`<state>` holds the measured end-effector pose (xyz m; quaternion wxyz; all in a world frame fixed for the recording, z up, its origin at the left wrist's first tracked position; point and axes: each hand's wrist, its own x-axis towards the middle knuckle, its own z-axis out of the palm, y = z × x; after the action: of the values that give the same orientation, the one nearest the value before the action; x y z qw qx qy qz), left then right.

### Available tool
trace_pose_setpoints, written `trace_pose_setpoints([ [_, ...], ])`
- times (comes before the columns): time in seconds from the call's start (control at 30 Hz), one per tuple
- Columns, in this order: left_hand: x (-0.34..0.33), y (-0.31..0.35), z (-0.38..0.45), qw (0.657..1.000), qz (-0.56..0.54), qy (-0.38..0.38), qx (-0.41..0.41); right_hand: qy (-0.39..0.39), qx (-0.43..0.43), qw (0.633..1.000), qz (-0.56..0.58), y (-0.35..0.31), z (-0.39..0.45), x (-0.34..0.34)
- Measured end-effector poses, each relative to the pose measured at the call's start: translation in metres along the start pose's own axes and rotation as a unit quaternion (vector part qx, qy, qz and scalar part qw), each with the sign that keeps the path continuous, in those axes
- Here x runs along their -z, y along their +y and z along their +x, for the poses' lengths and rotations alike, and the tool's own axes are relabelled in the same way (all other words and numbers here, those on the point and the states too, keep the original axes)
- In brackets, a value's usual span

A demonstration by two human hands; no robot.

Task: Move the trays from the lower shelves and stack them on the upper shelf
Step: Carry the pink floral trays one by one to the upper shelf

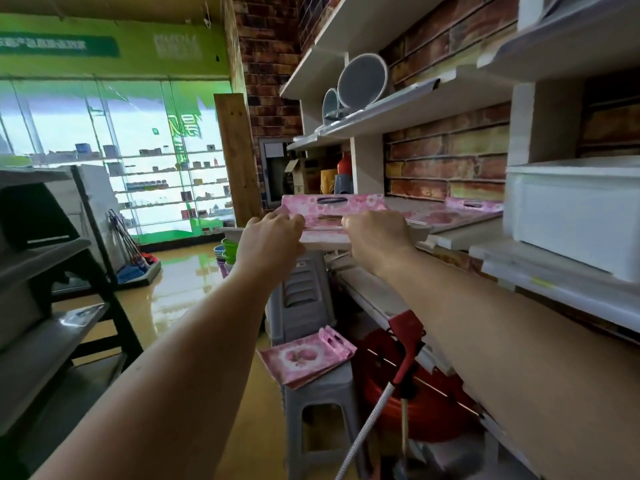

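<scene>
- Nearest: more pink floral trays (pixel 308 355) stacked low on grey stool (pixel 322 393), corner overhanging seat edge; not yet moved.
- Beside stool: red tub (pixel 412 407) w/ red-handled tool and white cord (pixel 367 441) across it. Snag risk on way back down.
- Mid: both hands up at front edge of upper shelf (pixel 460 237).
- Left hand (pixel 273 233) fingers curled over near edge of pink tray (pixel 332 206); right hand (pixel 377 233) same, gripping near edge. Thumbs hidden underneath, prob pinching.
- Tray lying flat at shelf's front-left corner, near edge about level w/ shelf lip; looks partway placed.
- Second pink tray (pixel 460 211) further right along same shelf, beside it; overlap unclear.
- Handling guess: thin, stiff, light, glossy so likely slippery. Best hold: two-handed on long edge or via end handle slots.
- Right end: white drawer box (pixel 571 209) limits room to slide along.
- Far: round grey trays (pixel 360 81) leaning on higher shelf, brick wall behind.
</scene>
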<state>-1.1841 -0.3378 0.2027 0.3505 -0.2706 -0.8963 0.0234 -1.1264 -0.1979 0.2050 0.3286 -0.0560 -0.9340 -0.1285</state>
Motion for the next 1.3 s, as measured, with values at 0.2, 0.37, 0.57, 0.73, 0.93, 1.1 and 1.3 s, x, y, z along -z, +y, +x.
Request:
trace_pose_setpoints([
  [0.2,-0.08,-0.032,0.094,0.999,-0.019,0.014,-0.039,-0.038,-0.051,0.998,-0.027,0.001,0.082,-0.061],
  [0.37,-0.142,-0.045,0.17,0.992,-0.045,0.031,-0.117,-0.056,-0.125,0.988,-0.068,0.006,0.137,-0.109],
  [0.57,-0.189,-0.021,0.247,0.975,-0.095,0.04,-0.195,-0.085,-0.208,0.968,-0.113,0.037,0.178,-0.139],
  [0.73,-0.224,0.022,0.29,0.961,-0.133,0.044,-0.239,-0.125,-0.245,0.949,-0.156,0.076,0.188,-0.167],
  [0.93,-0.26,0.058,0.335,0.944,-0.171,0.037,-0.281,-0.156,-0.279,0.93,-0.179,0.116,0.206,-0.204],
  [1.1,-0.3,0.07,0.372,0.931,-0.193,0.031,-0.309,-0.186,-0.297,0.916,-0.193,0.131,0.232,-0.24],
  [1.3,-0.356,0.087,0.424,0.897,-0.253,0.015,-0.362,-0.231,-0.337,0.88,-0.24,0.147,0.27,-0.286],
])
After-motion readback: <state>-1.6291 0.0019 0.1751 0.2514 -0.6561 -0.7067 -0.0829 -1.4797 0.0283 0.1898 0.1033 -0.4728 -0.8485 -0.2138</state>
